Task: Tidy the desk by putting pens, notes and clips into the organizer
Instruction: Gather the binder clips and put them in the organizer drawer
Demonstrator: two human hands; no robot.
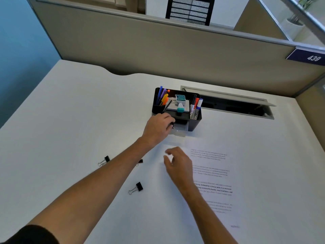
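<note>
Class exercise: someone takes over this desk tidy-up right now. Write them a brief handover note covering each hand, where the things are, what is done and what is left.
Left hand: at the organizer front, fingers closed on a small binder clip at its clear drawer.
Right hand: open, empty, hovering over the printed sheet.
Done: pens and markers stand in the organizer.
Left: two binder clips on the desk, one far left, one nearer; a third shows partly behind the left forearm.

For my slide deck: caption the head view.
Left hand drops a binder clip into the organizer drawer; more clips wait on the desk.
</note>
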